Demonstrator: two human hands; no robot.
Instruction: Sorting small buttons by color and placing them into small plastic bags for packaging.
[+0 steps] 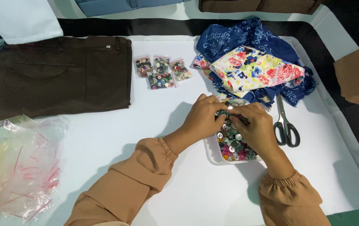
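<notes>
Head view: left hand [202, 117] and right hand [257, 127] meet over the button tray [234, 146] at table centre, fingers pinching buttons. Sorting seems underway; filled bags [160, 71] lie at eleven o'clock.

white table [104, 138], black-and-white striped cloth [154, 26]

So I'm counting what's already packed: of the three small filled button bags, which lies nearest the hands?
The right-hand bag, beside the blue cloth. It lies closest to the left hand; the middle bag and left bag lie further off, toward the brown trousers.
</notes>
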